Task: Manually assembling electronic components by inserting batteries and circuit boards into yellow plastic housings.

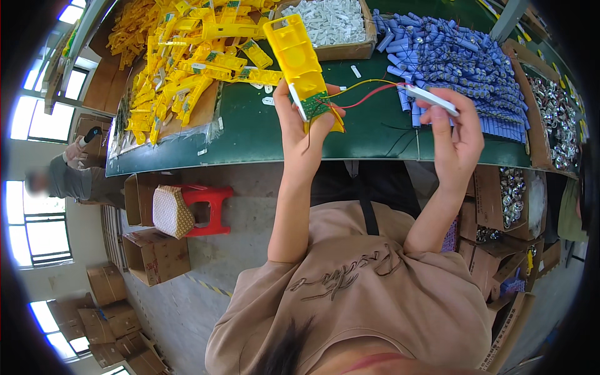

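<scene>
My left hand (300, 137) is closed around the lower end of a yellow plastic housing (296, 55), held tilted above the table with its hollow, ribbed inside showing. A small green circuit board (316, 106) sits at that end, beside a white strip along the edge. From the board, a red wire (370, 97) and a yellow wire run across to my right hand (458, 140). Its fingers pinch a slim white plastic piece (432, 99), where the wires end. What lies under the left fingers is hidden.
A green table (244, 134) carries a heap of yellow housings (187, 69) at left, a carton of small white parts (328, 22) and rows of blue wired cylinders (456, 75). A box of shiny metal parts (553, 119) stands right. A red stool (209, 209) and another person (81, 175) are at left.
</scene>
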